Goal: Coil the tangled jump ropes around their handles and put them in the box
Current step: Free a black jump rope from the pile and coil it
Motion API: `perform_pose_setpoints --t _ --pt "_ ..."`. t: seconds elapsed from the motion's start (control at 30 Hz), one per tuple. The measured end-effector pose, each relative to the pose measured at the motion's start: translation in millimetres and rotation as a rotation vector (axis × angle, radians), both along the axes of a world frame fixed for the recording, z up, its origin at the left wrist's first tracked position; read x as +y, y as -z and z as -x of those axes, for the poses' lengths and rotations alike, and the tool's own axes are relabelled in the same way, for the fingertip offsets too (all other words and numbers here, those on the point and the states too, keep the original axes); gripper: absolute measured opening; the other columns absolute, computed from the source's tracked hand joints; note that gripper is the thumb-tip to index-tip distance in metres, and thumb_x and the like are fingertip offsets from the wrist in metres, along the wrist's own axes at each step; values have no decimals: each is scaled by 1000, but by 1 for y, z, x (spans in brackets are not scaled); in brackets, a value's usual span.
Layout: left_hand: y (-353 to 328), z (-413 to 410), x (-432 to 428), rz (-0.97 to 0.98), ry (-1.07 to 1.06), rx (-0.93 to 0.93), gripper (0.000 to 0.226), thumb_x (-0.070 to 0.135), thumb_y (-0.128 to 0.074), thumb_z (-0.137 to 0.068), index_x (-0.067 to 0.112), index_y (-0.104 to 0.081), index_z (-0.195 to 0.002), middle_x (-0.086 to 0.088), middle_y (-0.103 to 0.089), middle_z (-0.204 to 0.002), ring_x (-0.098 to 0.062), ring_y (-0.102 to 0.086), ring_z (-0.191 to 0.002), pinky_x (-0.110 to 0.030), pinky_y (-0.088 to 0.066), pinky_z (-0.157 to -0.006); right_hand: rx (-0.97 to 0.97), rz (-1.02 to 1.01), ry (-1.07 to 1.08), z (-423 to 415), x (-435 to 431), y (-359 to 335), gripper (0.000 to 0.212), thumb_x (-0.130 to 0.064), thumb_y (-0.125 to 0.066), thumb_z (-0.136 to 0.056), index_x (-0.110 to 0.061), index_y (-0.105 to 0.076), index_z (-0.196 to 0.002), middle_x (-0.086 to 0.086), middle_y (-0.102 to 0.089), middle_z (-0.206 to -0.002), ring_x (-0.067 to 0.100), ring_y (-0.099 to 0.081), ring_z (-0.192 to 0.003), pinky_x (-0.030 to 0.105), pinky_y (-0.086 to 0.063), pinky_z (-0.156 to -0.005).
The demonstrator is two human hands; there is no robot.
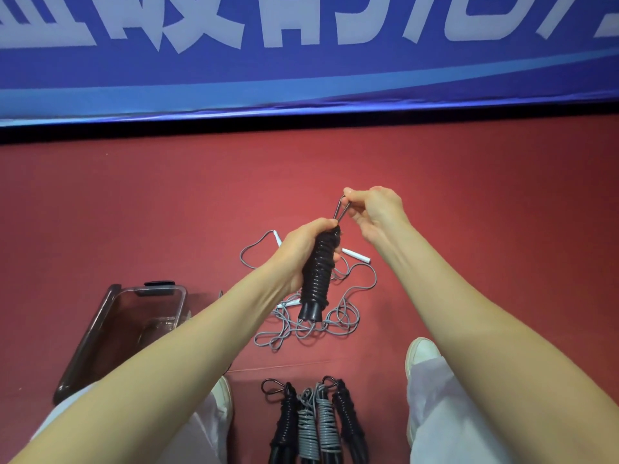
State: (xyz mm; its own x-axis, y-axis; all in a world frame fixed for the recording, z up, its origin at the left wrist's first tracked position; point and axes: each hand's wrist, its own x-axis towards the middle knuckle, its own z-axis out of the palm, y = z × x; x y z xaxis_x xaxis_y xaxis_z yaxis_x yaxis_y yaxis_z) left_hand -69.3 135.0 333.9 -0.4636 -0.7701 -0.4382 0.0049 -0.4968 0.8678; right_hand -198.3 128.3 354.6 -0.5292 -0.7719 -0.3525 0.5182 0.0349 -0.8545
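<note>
The left hand (301,252) is wrapped tightly round a black rope (320,272) already wound down its handles, which keeps the turns from springing loose. The right hand (375,209) pinches the last loop (340,209) standing above the coil, probably to tuck it in or pull it snug, though how the end is threaded is hard to make out. Both are held up over the floor (469,229), above a grey rope (315,326) lying tangled with its white handles (356,256). Four finished bundles (315,420) lie side by side between the feet, not yet in the box (90,336), which sits at the left within easy reach.
</note>
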Motion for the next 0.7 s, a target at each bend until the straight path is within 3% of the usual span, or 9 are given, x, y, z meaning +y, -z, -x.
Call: perform_pose_setpoints --t 0.13,0.23,0.3,0.37,0.43,0.6,0.7 --pt "8 -2 1 55 -29 -17 18 28 -61 -91 12 -58 -98 -8 -57 -79 -17 -54 -59 -20 -46 -50 83 57 5 -1 3 7 37 12 -61 -84 -14 -37 -92 8 -58 -70 12 -58 -55 24 -46 -63" --pt "7 0 1 77 9 40 16 30 -59 -93 14 -57 -94 -7 -58 -81 -18 -56 -64 -25 -48 -57 228 80 -107 5 3 4 31 4 -66 -84 -15 -43 -90 5 -61 -72 10 -62 -61 21 -48 -61" --pt "3 -1 3 91 83 107 5 17 -57 -93 14 -56 -97 -7 -59 -84 -16 -58 -68 -27 -50 -62 373 45 -178 8 3 0 23 0 -67 -86 -14 -49 -88 3 -62 -73 8 -62 -62 20 -46 -59" --pt "2 -2 5 103 151 171 18 -5 -53 -88 11 -58 -96 -9 -59 -86 -16 -58 -72 -27 -49 -69 431 23 -193 9 3 0 16 -3 -66 -87 -13 -53 -85 2 -62 -72 8 -60 -62 20 -47 -60" --pt "3 -4 6 140 191 174 23 -13 -51 -86 8 -61 -90 -10 -58 -86 -15 -57 -73 -23 -50 -71 392 22 -209 7 5 1 11 -6 -64 -90 -12 -56 -85 2 -61 -73 8 -58 -62 18 -48 -59" --pt "16 -9 2 55 -46 162 12 0 -61 -88 10 -61 -95 -6 -62 -82 -19 -58 -81 -28 -49 -72 442 -131 -437 -2 17 11 6 -20 -55 -98 -15 -57 -96 1 -61 -89 12 -58 -72 21 -51 -59" --pt "29 -15 1 36 -117 112 23 10 -63 -91 14 -62 -113 0 -67 -89 -16 -61 -83 -27 -49 -72 412 -172 -591 1 30 20 12 -19 -53 -99 -20 -60 -109 3 -64 -106 21 -61 -96 35 -56 -77"
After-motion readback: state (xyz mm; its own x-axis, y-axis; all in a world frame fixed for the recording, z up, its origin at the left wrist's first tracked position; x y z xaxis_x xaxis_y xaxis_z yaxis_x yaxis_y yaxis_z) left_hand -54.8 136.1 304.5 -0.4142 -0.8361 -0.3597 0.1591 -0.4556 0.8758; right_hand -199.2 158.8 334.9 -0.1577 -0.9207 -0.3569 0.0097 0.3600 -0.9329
